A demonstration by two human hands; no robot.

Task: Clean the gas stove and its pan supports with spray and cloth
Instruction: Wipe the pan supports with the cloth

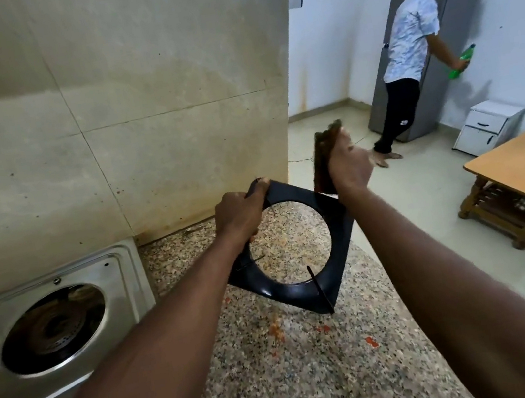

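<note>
Holding the black pan support (304, 291) up over the speckled counter (285, 386), the person's left hand (239, 216) is curled tight round one corner, and the right hand (349, 167) clutches a brown cloth (322, 171) against the far corner. The stove (121, 274) sits off to the left with its burner (53, 329) uncovered.

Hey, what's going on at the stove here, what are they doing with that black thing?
The person is wiping a black pan support, held in the air above the granite counter, right of the stove. The left hand grips its far corner; the right hand holds a brown cloth at its upper right edge. The stove's burner sits uncovered. Behind, another person stands at a grey fridge with a green bottle.
</note>
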